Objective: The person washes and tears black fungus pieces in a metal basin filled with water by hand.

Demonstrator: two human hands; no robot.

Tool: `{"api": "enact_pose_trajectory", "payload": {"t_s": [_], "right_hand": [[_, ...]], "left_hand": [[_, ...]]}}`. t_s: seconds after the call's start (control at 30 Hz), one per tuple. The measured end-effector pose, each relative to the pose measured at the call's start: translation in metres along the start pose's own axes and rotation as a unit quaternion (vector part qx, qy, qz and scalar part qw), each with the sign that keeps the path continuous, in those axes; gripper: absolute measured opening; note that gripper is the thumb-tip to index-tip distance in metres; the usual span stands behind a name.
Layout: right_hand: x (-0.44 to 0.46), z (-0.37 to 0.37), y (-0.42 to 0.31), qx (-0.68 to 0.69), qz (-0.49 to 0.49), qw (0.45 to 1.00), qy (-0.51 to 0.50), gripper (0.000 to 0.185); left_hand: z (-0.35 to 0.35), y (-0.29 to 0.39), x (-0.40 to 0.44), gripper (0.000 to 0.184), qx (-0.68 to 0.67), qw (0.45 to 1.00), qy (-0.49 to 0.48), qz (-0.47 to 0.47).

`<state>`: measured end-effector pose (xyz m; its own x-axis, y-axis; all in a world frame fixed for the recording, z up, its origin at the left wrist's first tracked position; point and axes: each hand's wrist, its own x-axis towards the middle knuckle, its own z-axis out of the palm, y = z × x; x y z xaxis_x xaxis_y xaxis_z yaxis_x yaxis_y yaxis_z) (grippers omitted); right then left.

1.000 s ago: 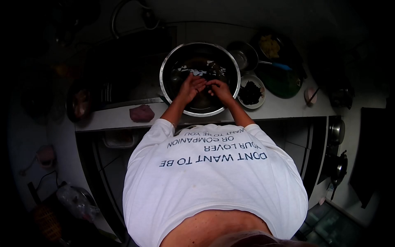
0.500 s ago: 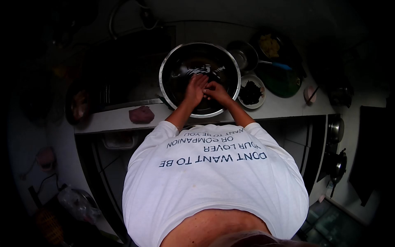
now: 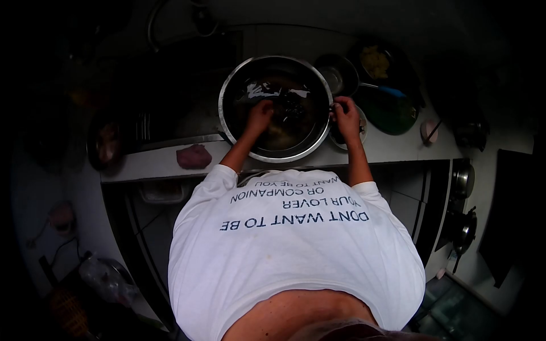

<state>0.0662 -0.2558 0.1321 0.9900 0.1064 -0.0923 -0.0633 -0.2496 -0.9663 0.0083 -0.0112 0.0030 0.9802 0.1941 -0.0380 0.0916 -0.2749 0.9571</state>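
A wide metal basin [image 3: 226,132] of dark water stands on the counter before me. My left hand [image 3: 260,116] is inside it near the water, fingers curled together; what they hold, if anything, is hidden. Dark clumped pieces [image 3: 293,108] lie in the water to the right of that hand. At the basin's right rim, my right hand [image 3: 346,116] is raised over a white bowl [image 3: 364,128]. Its fingers are pinched, with something small and dark at the tips that I cannot make out. The hand covers much of the bowl, which has dark pieces in it.
Behind the bowl stands a saucepan [image 3: 336,78] with a blue handle [image 3: 391,91]. A dark plate of yellow pieces [image 3: 374,61] and a green board [image 3: 392,116] are at the right. A crumpled purplish cloth [image 3: 194,157] lies on the counter's front edge at the left.
My hands have come apart. The right one has moved right, out of the basin to the white bowl; the left has shifted slightly left. Dark pieces now show in the water.
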Motion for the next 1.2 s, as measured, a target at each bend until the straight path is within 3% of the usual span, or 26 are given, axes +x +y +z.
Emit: {"api": "enact_pose_trajectory", "payload": {"t_s": [0.1, 0.2, 0.23, 0.37, 0.43, 0.53, 0.67, 0.77, 0.83, 0.93, 1.03, 1.13, 1.2], "right_hand": [[0.010, -0.041, 0.024, -0.281, -0.112, 0.950, 0.072, 0.021], [0.004, -0.066, 0.046, -0.512, -0.069, 0.854, -0.062, 0.029], [0.003, -0.069, 0.050, -0.490, -0.064, 0.868, -0.051, 0.034], [-0.002, -0.076, 0.061, -0.460, -0.083, 0.883, 0.051, 0.028], [-0.004, -0.076, 0.052, -0.405, -0.114, 0.903, 0.092, 0.025], [-0.006, -0.073, 0.038, -0.306, -0.056, 0.942, 0.125, 0.023], [-0.005, -0.038, 0.003, -0.228, -0.085, 0.968, 0.055, 0.021], [-0.006, 0.012, -0.002, -0.227, -0.168, 0.953, -0.110, 0.022], [0.001, 0.043, 0.023, -0.287, -0.209, 0.915, -0.194, 0.025], [0.006, 0.082, 0.046, -0.406, -0.134, 0.874, -0.231, 0.028], [0.006, 0.106, 0.087, -0.465, -0.149, 0.846, -0.214, 0.024], [0.006, 0.113, 0.107, -0.356, -0.232, 0.870, -0.249, 0.018], [0.002, 0.113, 0.109, -0.368, -0.177, 0.870, -0.278, 0.014]], "left_hand": [[0.008, 0.028, -0.005, 0.041, 0.188, 0.980, -0.029, 0.057], [0.028, 0.051, -0.002, 0.046, 0.279, 0.948, -0.128, 0.085], [0.037, 0.051, -0.001, 0.052, 0.292, 0.940, -0.153, 0.086], [0.069, 0.041, 0.000, 0.060, 0.360, 0.901, -0.167, 0.175], [0.074, 0.045, -0.003, 0.050, 0.382, 0.887, -0.194, 0.173], [0.076, 0.041, -0.004, 0.036, 0.427, 0.852, -0.229, 0.200], [0.065, 0.029, -0.008, 0.022, 0.451, 0.830, -0.254, 0.210], [0.059, 0.016, -0.002, 0.020, 0.403, 0.866, -0.281, 0.095], [0.046, 0.032, -0.004, 0.022, 0.386, 0.882, -0.267, 0.040], [0.028, 0.043, -0.005, 0.026, 0.327, 0.919, -0.217, -0.038], [0.011, 0.028, -0.003, 0.028, 0.248, 0.954, -0.159, -0.064], [-0.001, 0.004, -0.005, 0.029, 0.179, 0.975, -0.119, -0.063], [-0.006, -0.004, -0.007, 0.027, 0.160, 0.978, -0.111, -0.067]]}}
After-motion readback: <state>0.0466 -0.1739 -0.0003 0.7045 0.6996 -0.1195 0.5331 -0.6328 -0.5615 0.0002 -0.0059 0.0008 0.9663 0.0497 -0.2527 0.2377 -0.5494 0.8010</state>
